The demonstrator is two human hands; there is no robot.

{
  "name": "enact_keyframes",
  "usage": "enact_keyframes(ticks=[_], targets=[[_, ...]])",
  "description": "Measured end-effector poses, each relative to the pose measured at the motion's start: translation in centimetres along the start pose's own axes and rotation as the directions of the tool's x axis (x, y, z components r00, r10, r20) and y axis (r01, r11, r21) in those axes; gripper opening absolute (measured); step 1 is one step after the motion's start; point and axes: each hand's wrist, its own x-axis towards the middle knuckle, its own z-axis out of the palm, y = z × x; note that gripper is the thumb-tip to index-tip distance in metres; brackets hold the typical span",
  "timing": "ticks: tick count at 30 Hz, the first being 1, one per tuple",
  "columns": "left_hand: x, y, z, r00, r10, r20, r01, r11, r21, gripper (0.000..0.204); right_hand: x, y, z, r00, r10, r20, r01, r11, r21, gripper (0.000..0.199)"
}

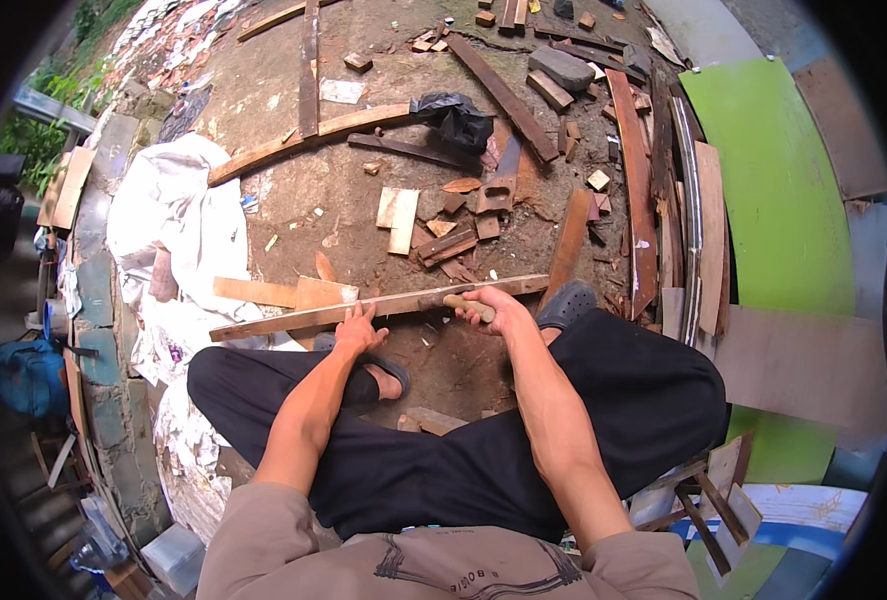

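The right hand is closed around a short wooden tool handle, held just above the long wooden strip; the tool's working end is hidden, so its kind cannot be told. The left hand is laid flat and open on the strip a little to the left, fingers spread over its top face, apparently to pin it down while the tool is applied beside it. The strip is stretched across the ground in front of the knees, slightly tilted, its left end near a white sheet and its right end by a grey clog. It is thin, narrow and pale brown, with a weathered, uneven surface and rough edges. It is kept within easy reach of both hands by the seated, cross-legged posture, and a sandal is seen just below it. Farther out, offcuts, planks and a black bag are scattered over the bare earth, and a curved green panel is seen at the right.
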Motion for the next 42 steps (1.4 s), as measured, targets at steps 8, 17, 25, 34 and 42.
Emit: enact_keyframes(ticks=[8,17,25,34,42], targets=[[0.2,-0.2,1.0,0.992,-0.029,0.122,0.019,0.997,0.079,0.093,1.7,2.8,3.4,0.976,-0.147,-0.163,0.168,0.978,0.125,0.013],[1.3,2.9,-2.0,0.994,0.072,-0.080,-0.070,0.997,0.035,0.072,1.5,-1.1,3.5,0.999,-0.014,-0.052,0.034,0.913,0.407,0.022],[5.4,7.8,-2.2,0.968,0.006,-0.251,-0.185,0.694,-0.696,0.050,-1.7,-1.0,1.0,0.993,-0.070,0.092,0.036,0.943,0.331,0.035],[13.8,7.8,-1.8,0.908,0.039,-0.417,-0.242,0.860,-0.448,0.054,-6.5,-2.6,0.3,0.932,-0.207,-0.297,0.077,0.915,-0.396,0.027],[16.6,12.0,-6.2,0.821,0.083,-0.566,-0.333,0.873,-0.356,0.048,-7.8,-3.5,-1.5,0.878,-0.277,-0.390,0.057,0.870,-0.490,0.028]])
